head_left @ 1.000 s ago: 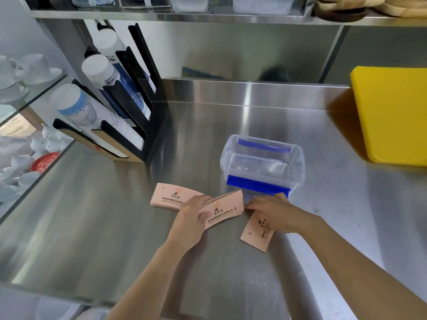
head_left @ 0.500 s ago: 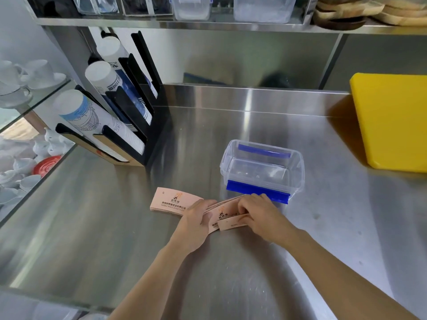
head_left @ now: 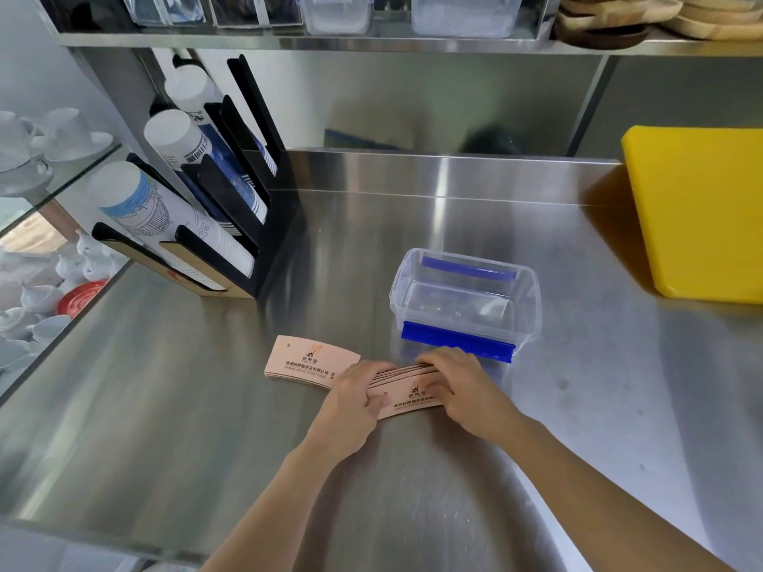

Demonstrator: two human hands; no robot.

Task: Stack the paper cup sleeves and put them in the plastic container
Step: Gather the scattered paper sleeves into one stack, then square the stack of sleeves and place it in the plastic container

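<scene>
Head view. Both forearms reach forward over the brushed stainless-steel counter (head_left: pixel 173 406), converging on a bundle of flattened pink paper cup sleeves (head_left: pixel 406 392) lying on the counter. The left hand (head_left: pixel 351 400), palm down, clasps the bundle's left end, thumb on the printed top face and fingers curled over the far edge. The right hand (head_left: pixel 466 390), also palm down, grips the right end, fingers spread across the fanned upper edges. A second, smaller pile of pink sleeves (head_left: pixel 307 360) lies flat just left of the left hand, untouched. The clear plastic container with blue latches (head_left: pixel 532 299) stands open just beyond the right hand. A black cup-dispenser rack (head_left: pixel 247 225) holding white paper cups sits at rear left; a yellow board (head_left: pixel 702 208) leans at right.
</scene>
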